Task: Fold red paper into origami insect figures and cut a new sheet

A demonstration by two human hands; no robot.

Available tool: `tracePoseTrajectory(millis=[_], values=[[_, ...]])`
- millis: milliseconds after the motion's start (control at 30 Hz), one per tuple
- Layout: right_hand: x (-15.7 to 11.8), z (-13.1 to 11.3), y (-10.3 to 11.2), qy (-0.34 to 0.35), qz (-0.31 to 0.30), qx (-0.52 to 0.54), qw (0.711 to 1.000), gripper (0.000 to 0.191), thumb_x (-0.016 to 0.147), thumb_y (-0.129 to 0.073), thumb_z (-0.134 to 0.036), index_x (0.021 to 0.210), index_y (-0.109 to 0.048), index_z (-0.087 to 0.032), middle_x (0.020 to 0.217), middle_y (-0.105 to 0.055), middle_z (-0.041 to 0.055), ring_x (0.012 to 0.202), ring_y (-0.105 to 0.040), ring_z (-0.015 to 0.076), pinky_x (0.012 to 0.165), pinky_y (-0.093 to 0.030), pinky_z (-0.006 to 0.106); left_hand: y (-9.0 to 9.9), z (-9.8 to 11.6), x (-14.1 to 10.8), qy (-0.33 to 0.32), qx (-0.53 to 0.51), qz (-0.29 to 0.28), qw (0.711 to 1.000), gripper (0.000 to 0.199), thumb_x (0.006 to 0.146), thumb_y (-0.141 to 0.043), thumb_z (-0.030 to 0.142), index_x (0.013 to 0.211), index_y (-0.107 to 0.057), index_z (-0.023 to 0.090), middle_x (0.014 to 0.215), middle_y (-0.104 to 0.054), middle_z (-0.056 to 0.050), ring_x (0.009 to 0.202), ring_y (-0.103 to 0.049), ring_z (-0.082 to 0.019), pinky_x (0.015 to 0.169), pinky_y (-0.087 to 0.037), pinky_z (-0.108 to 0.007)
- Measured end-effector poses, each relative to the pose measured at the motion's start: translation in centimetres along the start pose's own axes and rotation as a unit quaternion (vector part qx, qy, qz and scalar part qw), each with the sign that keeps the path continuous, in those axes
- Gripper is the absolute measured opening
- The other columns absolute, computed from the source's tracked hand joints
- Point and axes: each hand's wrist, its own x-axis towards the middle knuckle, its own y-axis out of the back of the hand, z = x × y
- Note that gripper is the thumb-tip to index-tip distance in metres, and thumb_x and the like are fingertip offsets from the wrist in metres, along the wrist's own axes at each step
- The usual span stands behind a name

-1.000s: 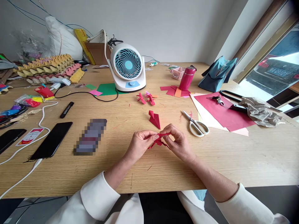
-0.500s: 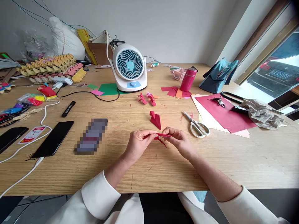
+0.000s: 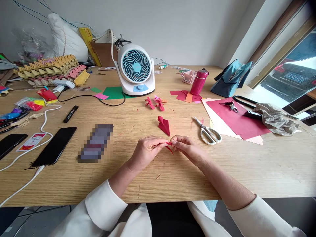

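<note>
Between my two hands is a small red folded paper piece, mostly covered by the fingers, with a thin pointed strip hanging below. My left hand pinches its left side. On its right side, my right hand has thumb and fingers pressed together on the paper. Just beyond the hands a red folded paper shape lies on the table. Farther back sit two small red cut-paper figures, one on the left and one on the right.
White-handled scissors lie right of the hands, beside red paper sheets. A white fan stands behind, with a pink bottle to its right. Phones, one a black phone, and a white cable lie on the left.
My right hand has shifted slightly left, closer to my left hand. Less of the red paper shows between the fingers. The whole view has shifted a little.
</note>
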Motion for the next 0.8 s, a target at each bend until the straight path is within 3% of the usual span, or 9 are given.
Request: tracePoseTrajectory(millis=[167, 433, 600, 800], values=[[0.05, 0.03, -0.1, -0.005, 0.009, 0.003, 1.0, 0.032, 0.077, -0.076, -0.048, 0.073, -0.064, -0.018, 0.066, -0.051, -0.0021, 0.065, -0.042, 0.0123, 0.064, -0.029, 0.028, -0.12, 0.45, 0.12, -0.026, 0.008, 0.001, 1.0, 0.015, 0.09, -0.066, 0.014, 0.098, -0.075, 0.022, 0.096, -0.077, -0.003, 0.086, -0.07, -0.016, 0.08, -0.055, -0.03], [0.0, -0.24, -0.29, -0.037, 0.039, 0.013, 0.998, 0.037, 0.066, -0.083, -0.051, 0.067, -0.066, -0.018, 0.064, -0.053, -0.0028, 0.063, -0.042, 0.0111, 0.065, -0.029, 0.028, 0.02, 0.47, 0.34, -0.085, 0.116, 0.025, 0.989, 0.009, 0.089, -0.067, 0.016, 0.091, -0.074, 0.021, 0.089, -0.077, -0.001, 0.085, -0.061, -0.018, 0.078, -0.051, -0.033], [0.07, -0.35, -0.36, -0.043, 0.045, 0.012, 0.998, 0.038, 0.064, -0.084, -0.052, 0.064, -0.066, -0.018, 0.063, -0.055, -0.0027, 0.061, -0.041, 0.0105, 0.063, -0.03, 0.027, 0.07, 0.58, 0.29, -0.077, 0.145, 0.024, 0.986, 0.007, 0.089, -0.068, 0.019, 0.089, -0.074, 0.023, 0.089, -0.078, -0.001, 0.086, -0.061, -0.019, 0.08, -0.049, -0.035], [0.12, -0.18, -0.21, -0.034, 0.016, 0.024, 0.999, 0.033, 0.069, -0.082, -0.046, 0.065, -0.066, -0.018, 0.063, -0.055, -0.002, 0.063, -0.044, 0.0116, 0.065, -0.033, 0.028, 0.06, 0.82, 0.41, -0.055, 0.089, 0.012, 0.994, 0.008, 0.091, -0.066, 0.023, 0.086, -0.074, 0.023, 0.084, -0.076, -0.002, 0.078, -0.064, -0.016, 0.078, -0.048, -0.033]])
